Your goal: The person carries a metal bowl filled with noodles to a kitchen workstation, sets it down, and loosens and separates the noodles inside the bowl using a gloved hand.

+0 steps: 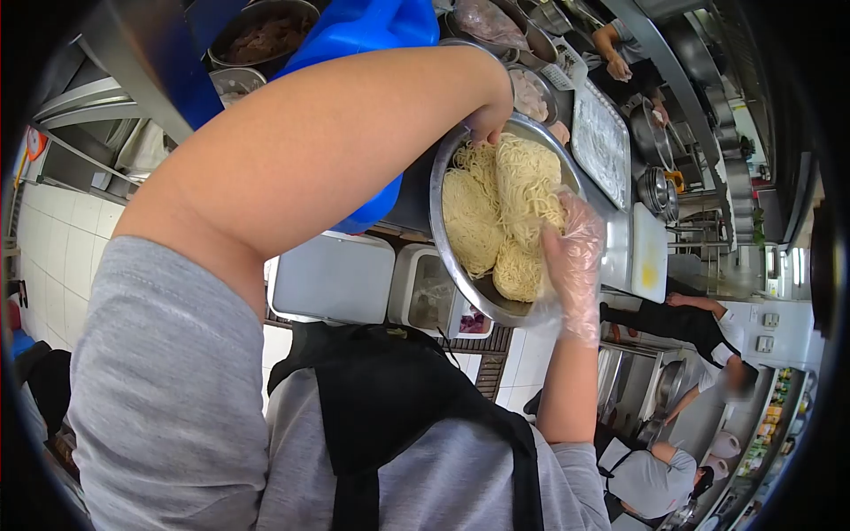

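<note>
I'm handling the noodles in the wide metal bowl [437, 212], with the long bundle [529, 173] lying over the inner right part, beside the other noodle bundles [469, 217]. My right hand [582, 243] is working inside a clear plastic glove, and its thumb and fingers are closing together on the near end of that long bundle. The strands are looking loose and soft to me, so I'm judging that any shift of the bundle is calling for a broad, gentle hold with support underneath, rather than a hard pinch.

My right forearm is rising from below, with the wrist coming over the near right rim. My left arm is sweeping across from the left, its elbow well bent, and the left hand [485, 126] is dipping fingers-down at the far rim, close to the top of the noodles. The wrist is hiding most of those fingers, so I can't tell whether they're parting or gripping anything
</note>
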The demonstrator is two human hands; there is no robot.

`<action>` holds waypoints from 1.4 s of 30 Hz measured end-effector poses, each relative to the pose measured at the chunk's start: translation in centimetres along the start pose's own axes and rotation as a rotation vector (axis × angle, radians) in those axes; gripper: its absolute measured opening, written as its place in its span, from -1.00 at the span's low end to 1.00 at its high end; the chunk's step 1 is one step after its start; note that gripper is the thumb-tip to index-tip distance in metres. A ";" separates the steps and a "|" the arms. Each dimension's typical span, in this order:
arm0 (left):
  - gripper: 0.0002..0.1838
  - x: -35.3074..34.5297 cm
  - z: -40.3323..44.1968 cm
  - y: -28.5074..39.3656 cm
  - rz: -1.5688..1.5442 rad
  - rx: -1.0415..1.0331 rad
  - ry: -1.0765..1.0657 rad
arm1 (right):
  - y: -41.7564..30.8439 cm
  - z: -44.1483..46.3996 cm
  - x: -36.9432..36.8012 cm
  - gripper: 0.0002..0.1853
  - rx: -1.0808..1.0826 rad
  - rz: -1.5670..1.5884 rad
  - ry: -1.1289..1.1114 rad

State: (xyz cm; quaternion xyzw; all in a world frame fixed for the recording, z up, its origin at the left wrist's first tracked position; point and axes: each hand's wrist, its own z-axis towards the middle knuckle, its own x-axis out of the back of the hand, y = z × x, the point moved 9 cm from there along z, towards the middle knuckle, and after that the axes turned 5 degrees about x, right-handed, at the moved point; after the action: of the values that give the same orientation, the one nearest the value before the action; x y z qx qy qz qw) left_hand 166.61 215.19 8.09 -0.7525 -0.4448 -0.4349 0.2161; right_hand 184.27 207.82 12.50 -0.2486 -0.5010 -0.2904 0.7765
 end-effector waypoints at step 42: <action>-0.32 0.6 0.4 -1.1 -0.097 0.019 0.129 | 3.7 2.4 -0.6 -0.58 -0.029 -0.126 -0.261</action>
State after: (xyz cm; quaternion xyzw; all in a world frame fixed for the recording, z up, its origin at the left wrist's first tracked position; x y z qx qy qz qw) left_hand 166.02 216.32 8.28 -0.6983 -0.4702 -0.4882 0.2301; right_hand 185.13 212.16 12.54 -0.2635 -0.6081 -0.3112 0.6811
